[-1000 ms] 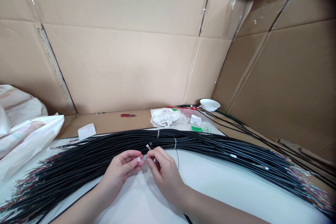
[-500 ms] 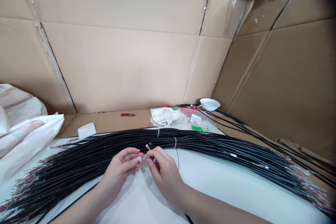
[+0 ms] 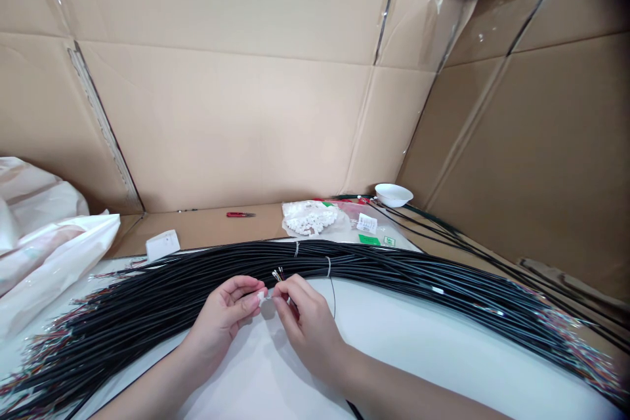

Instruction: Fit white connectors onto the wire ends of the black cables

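My left hand (image 3: 224, 318) pinches a small white connector (image 3: 260, 298) between thumb and fingers. My right hand (image 3: 308, 325) is closed on the thin coloured wire ends (image 3: 278, 274) of one black cable and holds a wire tip against the connector. Both hands meet just in front of a long bundle of black cables (image 3: 162, 295) that lies across the white table (image 3: 423, 348) from left to right. The bundle's stripped coloured ends fan out at both sides.
Cardboard walls (image 3: 236, 125) enclose the table. At the back lie a bag of white connectors (image 3: 309, 218), a white bowl (image 3: 393, 195), a small red tool (image 3: 240, 214), a white card (image 3: 162, 245) and green labels (image 3: 369, 240). White plastic bags (image 3: 44, 243) sit left.
The hands stay almost in place; they shifted very slightly up and the fingertips closed a little tighter around the connector and wire.
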A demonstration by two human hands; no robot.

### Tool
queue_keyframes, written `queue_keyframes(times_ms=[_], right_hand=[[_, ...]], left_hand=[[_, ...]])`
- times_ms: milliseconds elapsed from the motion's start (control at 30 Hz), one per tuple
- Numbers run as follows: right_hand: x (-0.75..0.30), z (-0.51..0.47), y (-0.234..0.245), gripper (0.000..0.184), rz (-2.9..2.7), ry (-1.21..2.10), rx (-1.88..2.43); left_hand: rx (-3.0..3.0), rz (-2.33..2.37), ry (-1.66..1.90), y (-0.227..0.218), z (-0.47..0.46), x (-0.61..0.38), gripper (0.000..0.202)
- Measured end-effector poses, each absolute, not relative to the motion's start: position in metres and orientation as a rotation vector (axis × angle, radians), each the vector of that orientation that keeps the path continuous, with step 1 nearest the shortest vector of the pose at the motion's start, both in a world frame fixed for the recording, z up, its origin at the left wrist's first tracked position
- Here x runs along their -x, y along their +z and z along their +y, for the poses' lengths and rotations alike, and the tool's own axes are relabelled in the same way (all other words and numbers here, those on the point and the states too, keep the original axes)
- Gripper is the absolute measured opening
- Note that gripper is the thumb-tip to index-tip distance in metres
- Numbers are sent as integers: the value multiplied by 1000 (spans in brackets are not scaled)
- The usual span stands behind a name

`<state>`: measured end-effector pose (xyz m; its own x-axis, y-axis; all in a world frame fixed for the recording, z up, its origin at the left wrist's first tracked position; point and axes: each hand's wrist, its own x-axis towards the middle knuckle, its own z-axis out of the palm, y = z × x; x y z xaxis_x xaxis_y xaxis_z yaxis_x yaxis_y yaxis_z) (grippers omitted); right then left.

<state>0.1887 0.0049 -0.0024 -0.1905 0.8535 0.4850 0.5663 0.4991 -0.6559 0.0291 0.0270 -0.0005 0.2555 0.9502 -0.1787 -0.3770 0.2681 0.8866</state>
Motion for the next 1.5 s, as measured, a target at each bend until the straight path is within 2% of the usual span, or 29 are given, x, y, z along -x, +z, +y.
queue_keyframes(times_ms=[1300,1500], right_hand=[[-186,5,-5,16,-1965,270,1154],[-187,4,-4,15,-1949,276,1130]], left_hand=[[-789,824,1083,-6,22,-33,17],[-853,847,977,-4,21,-34,19]])
